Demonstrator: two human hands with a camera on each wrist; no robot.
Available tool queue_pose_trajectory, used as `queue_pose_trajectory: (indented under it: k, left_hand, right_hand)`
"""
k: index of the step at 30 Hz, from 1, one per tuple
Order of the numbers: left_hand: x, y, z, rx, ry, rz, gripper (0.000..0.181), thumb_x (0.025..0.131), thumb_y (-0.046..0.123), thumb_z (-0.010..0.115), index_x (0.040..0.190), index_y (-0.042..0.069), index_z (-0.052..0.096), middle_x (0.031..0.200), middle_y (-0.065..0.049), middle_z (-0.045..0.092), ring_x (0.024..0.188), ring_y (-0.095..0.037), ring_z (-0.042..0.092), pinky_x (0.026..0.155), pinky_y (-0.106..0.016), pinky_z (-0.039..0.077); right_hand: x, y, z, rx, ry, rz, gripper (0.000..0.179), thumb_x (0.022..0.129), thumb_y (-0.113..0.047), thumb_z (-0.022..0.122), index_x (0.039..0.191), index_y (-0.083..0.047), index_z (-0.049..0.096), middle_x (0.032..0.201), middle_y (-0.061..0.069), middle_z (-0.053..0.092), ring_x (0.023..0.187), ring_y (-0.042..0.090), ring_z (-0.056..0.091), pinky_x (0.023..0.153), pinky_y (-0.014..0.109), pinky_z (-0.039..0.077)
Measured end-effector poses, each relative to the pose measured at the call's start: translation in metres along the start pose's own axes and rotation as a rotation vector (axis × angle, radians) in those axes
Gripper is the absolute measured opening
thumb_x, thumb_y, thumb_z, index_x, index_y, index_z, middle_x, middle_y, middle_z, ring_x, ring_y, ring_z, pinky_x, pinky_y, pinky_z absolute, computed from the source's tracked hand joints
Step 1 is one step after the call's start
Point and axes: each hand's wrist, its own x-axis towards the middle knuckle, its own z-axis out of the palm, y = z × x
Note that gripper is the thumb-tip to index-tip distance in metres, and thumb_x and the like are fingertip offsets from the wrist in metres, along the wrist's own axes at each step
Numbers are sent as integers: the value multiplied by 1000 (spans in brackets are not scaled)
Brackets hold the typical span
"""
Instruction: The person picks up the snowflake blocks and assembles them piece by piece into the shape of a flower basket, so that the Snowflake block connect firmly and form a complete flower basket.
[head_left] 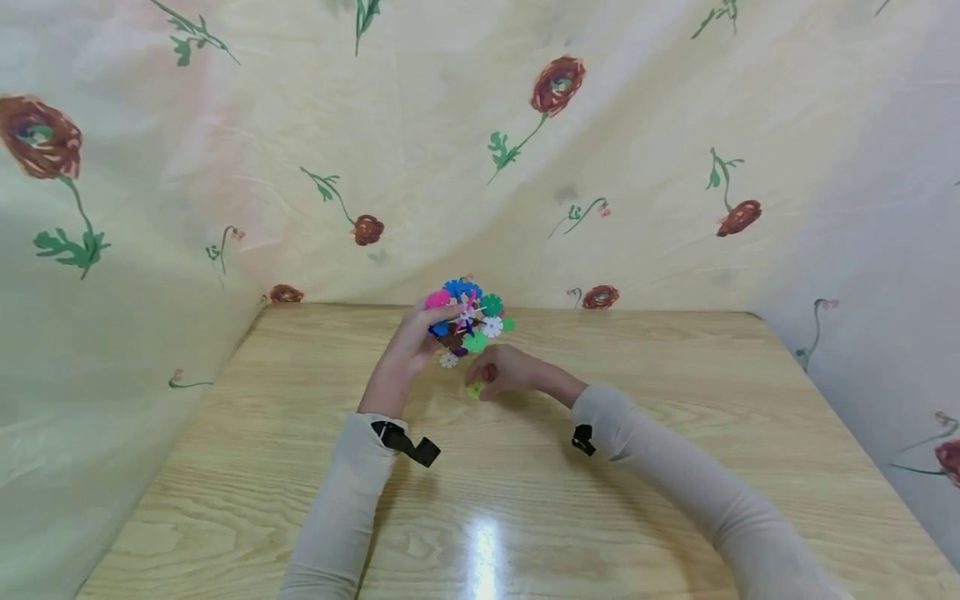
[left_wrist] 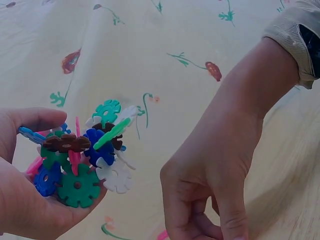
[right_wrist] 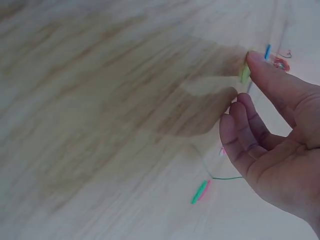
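Note:
My left hand (head_left: 411, 337) grips a cluster of interlocking plastic snowflake discs (left_wrist: 77, 185) above the far middle of the table. The cluster mixes blue, green, white, brown and pink discs set at various angles. In the left wrist view, the left thumb lies along its upper side and the palm cups it from below. Just to the right and nearer, my right hand (head_left: 510, 369) is low over the tabletop. Its thumb and fingertips pinch a yellow-green snowflake disc (head_left: 475, 389). In the right wrist view that disc (right_wrist: 245, 74) shows nearly edge-on by the fingertips.
The wood-grain table (head_left: 262, 467) reaches back to a floral cloth (head_left: 450, 150) hung behind it and along the sides. Small green and pink strips (right_wrist: 200, 192) and a blue strip (right_wrist: 267, 51) show beyond the right hand; what they belong to is unclear.

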Motion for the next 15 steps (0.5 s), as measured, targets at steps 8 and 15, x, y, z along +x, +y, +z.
queue_pose_trajectory:
  k: [8, 15]
  left_hand:
    - [-3, 0, 0, -5, -9, 11, 63, 96, 13, 66, 152, 5, 39, 104, 1, 67, 94, -12, 66, 86, -30, 54]
    - [-4, -2, 3, 33, -17, 20, 48, 94, 11, 68, 139, 6, 56, 108, 0, 70, 100, -14, 67, 87, -30, 57]
  right_hand:
    - [-6, 3, -3, 13, -34, 36, 30, 78, -1, 84, 107, -2, 75, 92, 6, 67, 80, 13, 56, 72, 20, 47]
    - [-26, 12, -16, 111, 23, 77, 19, 81, 4, 79, 99, 0, 74, 90, 9, 71, 80, 12, 61, 73, 24, 53]
